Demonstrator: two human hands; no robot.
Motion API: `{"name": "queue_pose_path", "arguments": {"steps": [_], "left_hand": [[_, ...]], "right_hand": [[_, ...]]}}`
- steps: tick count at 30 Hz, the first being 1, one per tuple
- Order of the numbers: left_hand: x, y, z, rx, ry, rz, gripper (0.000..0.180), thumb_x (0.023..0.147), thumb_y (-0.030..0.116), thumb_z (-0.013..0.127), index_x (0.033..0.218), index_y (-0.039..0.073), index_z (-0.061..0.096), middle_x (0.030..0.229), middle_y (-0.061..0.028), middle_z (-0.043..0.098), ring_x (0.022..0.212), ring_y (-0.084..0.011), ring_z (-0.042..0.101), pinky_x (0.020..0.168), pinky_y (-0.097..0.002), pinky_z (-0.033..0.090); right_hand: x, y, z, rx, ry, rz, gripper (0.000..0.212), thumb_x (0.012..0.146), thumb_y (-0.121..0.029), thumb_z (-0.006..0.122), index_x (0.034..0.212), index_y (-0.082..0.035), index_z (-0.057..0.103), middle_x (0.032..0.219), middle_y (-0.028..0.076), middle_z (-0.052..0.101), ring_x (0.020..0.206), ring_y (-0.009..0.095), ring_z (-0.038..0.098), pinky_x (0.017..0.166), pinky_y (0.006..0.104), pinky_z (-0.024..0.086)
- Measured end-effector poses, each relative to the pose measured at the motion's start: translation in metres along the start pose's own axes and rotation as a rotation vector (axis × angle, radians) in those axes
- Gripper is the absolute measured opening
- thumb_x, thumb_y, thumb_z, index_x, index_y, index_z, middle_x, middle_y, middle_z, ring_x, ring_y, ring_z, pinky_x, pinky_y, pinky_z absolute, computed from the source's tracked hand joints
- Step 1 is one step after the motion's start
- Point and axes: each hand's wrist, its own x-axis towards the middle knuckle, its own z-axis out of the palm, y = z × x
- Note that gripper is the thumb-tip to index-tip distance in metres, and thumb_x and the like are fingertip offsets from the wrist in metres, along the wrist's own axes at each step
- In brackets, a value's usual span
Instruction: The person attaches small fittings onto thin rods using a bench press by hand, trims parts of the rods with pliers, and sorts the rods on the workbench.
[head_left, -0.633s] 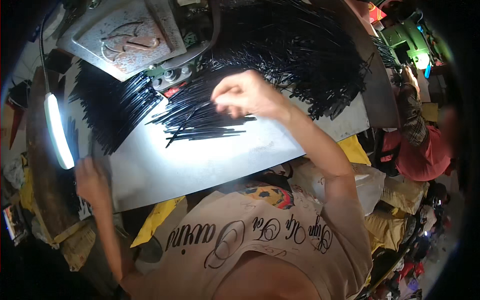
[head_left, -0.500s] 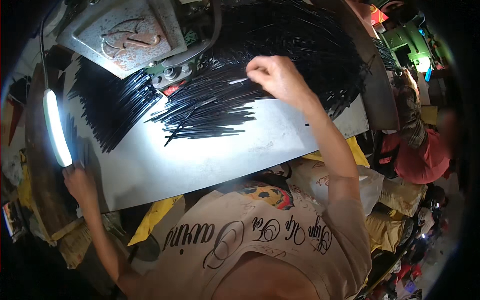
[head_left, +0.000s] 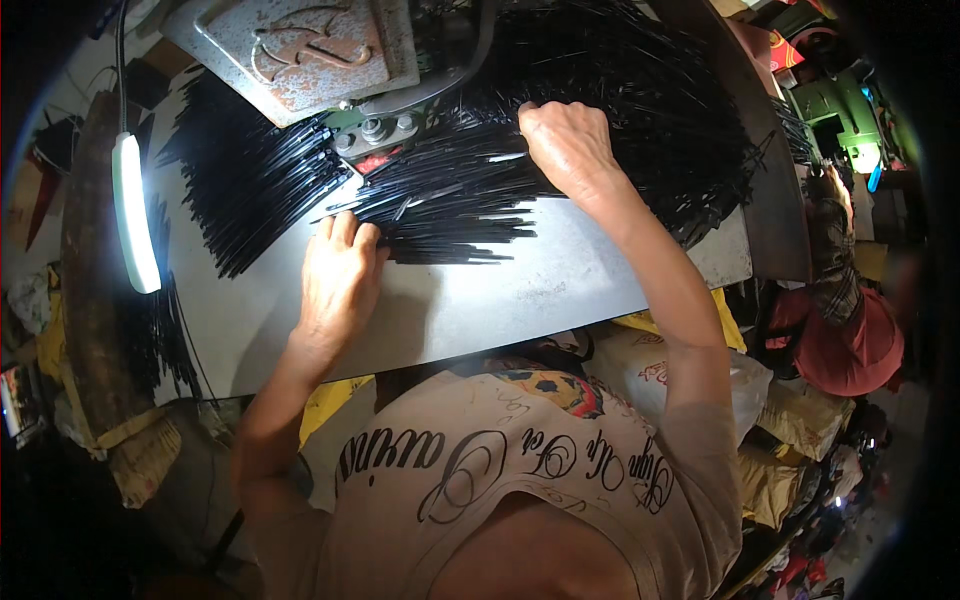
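A fanned heap of thin black rods [head_left: 460, 240] lies on the pale metal tabletop [head_left: 480, 300], beside the bolted block [head_left: 375, 130] of a machine. My left hand [head_left: 340, 275] is at the near left ends of these rods, its fingers curled and closed on them; how many it grips is hidden. Farther right, my right hand [head_left: 570, 145] rests in a fist over the large dark pile [head_left: 660, 130]. Whatever its fingers hold, if anything, is out of sight beneath the hand. Another fan of black rods [head_left: 255, 180] spreads left of the block.
A rusty metal machine cover [head_left: 310, 50] overhangs the far left of the table. A lit tube lamp [head_left: 135, 215] hangs at the left, above more black rods [head_left: 175, 340]. Yellow plastic [head_left: 330, 405] shows under the near edge. A green machine [head_left: 845, 120] stands beyond, at right.
My left hand has come from the table's left side to the rods by the block. My right hand has closed more tightly over the pile. The whole view has shifted slightly.
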Motion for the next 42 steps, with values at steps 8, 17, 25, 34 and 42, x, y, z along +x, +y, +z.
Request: {"name": "queue_pose_path", "arguments": {"steps": [8, 17, 25, 34, 42], "left_hand": [[0.007, -0.012, -0.012, -0.297, -0.046, -0.137, 0.009, 0.067, 0.001, 0.058, 0.075, 0.0, 0.054, 0.073, -0.0129, 0.049, 0.069, -0.0294, 0.051, 0.061, -0.0358, 0.041], [0.04, -0.026, -0.012, -0.488, 0.14, -0.374, 0.007, 0.076, 0.005, 0.053, 0.075, -0.001, 0.05, 0.064, -0.0152, 0.05, 0.058, -0.0292, 0.052, 0.053, -0.0333, 0.041], [0.047, -0.032, 0.001, -0.392, 0.31, -0.282, 0.008, 0.075, 0.004, 0.051, 0.081, -0.001, 0.054, 0.071, -0.0173, 0.054, 0.063, -0.0319, 0.054, 0.058, -0.0346, 0.042], [0.045, -0.033, -0.003, -0.541, 0.257, -0.373, 0.01, 0.074, 0.005, 0.053, 0.082, 0.0, 0.056, 0.072, -0.0152, 0.055, 0.065, -0.0289, 0.055, 0.059, -0.0342, 0.043], [0.038, -0.04, -0.013, 0.21, 0.404, -0.128, 0.011, 0.066, 0.006, 0.061, 0.077, 0.008, 0.059, 0.065, -0.0081, 0.049, 0.057, -0.0234, 0.048, 0.05, -0.0326, 0.04]], "right_hand": [[-0.006, -0.001, -0.014, 0.188, 0.227, 0.029, 0.009, 0.08, -0.011, 0.05, 0.077, -0.004, 0.056, 0.065, 0.013, 0.058, 0.053, 0.025, 0.059, 0.048, 0.0316, 0.051], [0.012, -0.053, -0.008, 1.358, -0.143, 0.141, 0.014, 0.084, -0.016, 0.051, 0.086, -0.002, 0.054, 0.056, 0.004, 0.054, 0.045, 0.007, 0.051, 0.039, 0.0202, 0.038], [0.026, -0.067, 0.012, 2.084, -0.05, 0.397, 0.014, 0.083, -0.006, 0.048, 0.091, 0.005, 0.051, 0.081, 0.012, 0.057, 0.075, 0.02, 0.06, 0.066, 0.0279, 0.051], [0.026, -0.077, 0.008, 2.212, 0.174, 0.469, 0.016, 0.084, -0.006, 0.046, 0.093, 0.007, 0.051, 0.091, 0.017, 0.057, 0.084, 0.025, 0.06, 0.075, 0.034, 0.05], [0.022, -0.069, 0.007, 2.118, 0.184, 0.494, 0.016, 0.084, -0.008, 0.047, 0.091, 0.006, 0.05, 0.088, 0.016, 0.057, 0.083, 0.026, 0.06, 0.074, 0.0339, 0.051]]}}
